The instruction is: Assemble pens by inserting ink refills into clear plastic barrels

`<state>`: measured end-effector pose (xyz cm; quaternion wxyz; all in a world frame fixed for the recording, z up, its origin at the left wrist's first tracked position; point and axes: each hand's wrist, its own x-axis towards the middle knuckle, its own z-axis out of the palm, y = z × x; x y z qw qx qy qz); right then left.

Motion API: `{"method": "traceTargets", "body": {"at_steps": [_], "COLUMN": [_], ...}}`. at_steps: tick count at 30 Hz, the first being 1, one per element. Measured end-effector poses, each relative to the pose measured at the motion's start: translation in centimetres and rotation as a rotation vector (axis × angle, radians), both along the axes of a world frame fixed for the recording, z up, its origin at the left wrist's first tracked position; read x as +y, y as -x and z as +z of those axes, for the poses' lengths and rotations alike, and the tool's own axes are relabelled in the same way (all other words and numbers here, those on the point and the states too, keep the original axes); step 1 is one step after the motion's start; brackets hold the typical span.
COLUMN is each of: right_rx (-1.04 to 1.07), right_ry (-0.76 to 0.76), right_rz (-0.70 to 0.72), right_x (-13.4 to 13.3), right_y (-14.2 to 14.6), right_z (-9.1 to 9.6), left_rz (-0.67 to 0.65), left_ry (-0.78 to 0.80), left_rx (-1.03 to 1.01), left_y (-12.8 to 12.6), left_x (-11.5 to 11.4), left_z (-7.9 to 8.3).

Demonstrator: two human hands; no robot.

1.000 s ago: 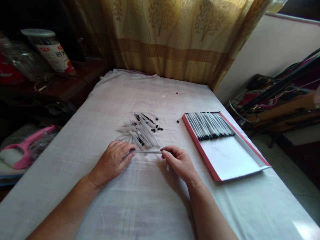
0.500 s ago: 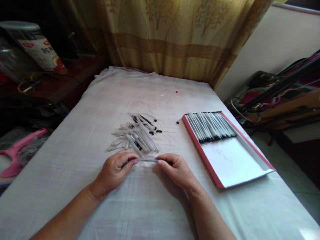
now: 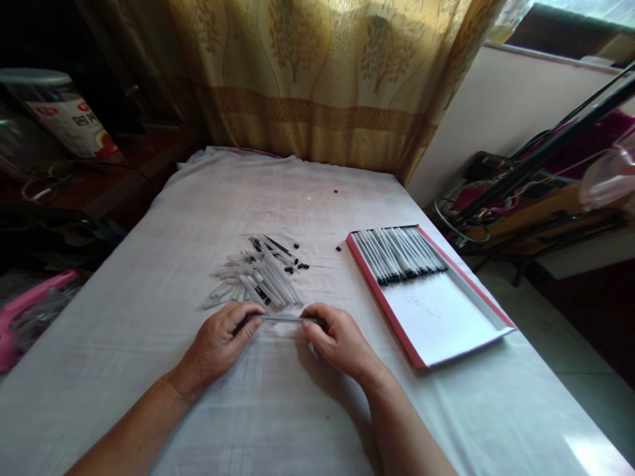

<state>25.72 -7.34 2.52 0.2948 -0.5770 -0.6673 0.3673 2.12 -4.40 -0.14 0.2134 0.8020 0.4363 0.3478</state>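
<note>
Two hands hold one thin clear tube (image 3: 280,318) level, just in front of the loose pile of tubes (image 3: 258,277): left hand (image 3: 221,344) and right hand (image 3: 337,340) are each pinched on an end. It is judged light, stiff, slippery, best gripped near the ends.

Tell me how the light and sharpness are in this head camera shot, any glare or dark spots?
Head view: daylight glows through the curtain; the left shelf sits in deep shadow; a glare patch shows on the cloth at bottom right; the hands cast soft shadows toward the camera; edges bow from wide-angle distortion; the tray looks sharp.
</note>
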Motion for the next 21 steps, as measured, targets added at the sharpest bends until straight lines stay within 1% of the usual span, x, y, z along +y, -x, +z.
{"method": "traceTargets", "body": {"at_steps": [2, 4, 6, 8, 9, 10, 11, 12, 14, 16, 21], "right_rx": [-0.035, -0.012, -0.028, -0.116, -0.182, -0.249, -0.326, -0.401, -0.505, -0.574, -0.631], "right_ry": [-0.118, -0.283, -0.428, -0.525, -0.509, -0.452, -0.347, -0.245, -0.094, -0.013, 0.036], "right_rz": [-0.049, -0.178, -0.421, -0.717, -0.845, -0.974, -1.071, -1.13, -1.175, -1.171, -1.158], "right_x": [0.1, 0.8, 2.3, 4.1, 5.1, 6.0, 6.8, 7.5, 8.5, 9.1, 10.0], "right_y": [-1.3, -4.1, -8.6, -13.9, -16.5, -18.8, -20.8, -22.3, -24.1, -24.6, -24.0], "right_z": [0.8, 1.4, 1.6, 1.7, 1.6, 1.5, 1.3, 1.2, 0.7, 0.2, -0.8], "left_rz": [0.026, 0.054, 0.08, 0.095, 0.099, 0.103, 0.106, 0.109, 0.113, 0.118, 0.128], "left_ry": [0.041, 0.087, 0.126, 0.147, 0.153, 0.158, 0.165, 0.173, 0.187, 0.191, 0.189], "left_rx": [-0.039, -0.086, -0.123, -0.138, -0.14, -0.14, -0.138, -0.136, -0.134, -0.124, -0.084], "left_y": [0.1, 0.3, 0.4, 0.5, 0.5, 0.4, 0.4, 0.4, 0.4, 0.4, 0.4], "left_x": [0.0, 0.2, 0.4, 0.6, 0.7, 0.8, 0.9, 0.9, 1.0, 1.0, 1.1], "left_z": [-0.2, -0.4, -0.8, -1.1, -1.2, -1.3, -1.3, -1.3, -1.3, -1.1, -0.9]}}
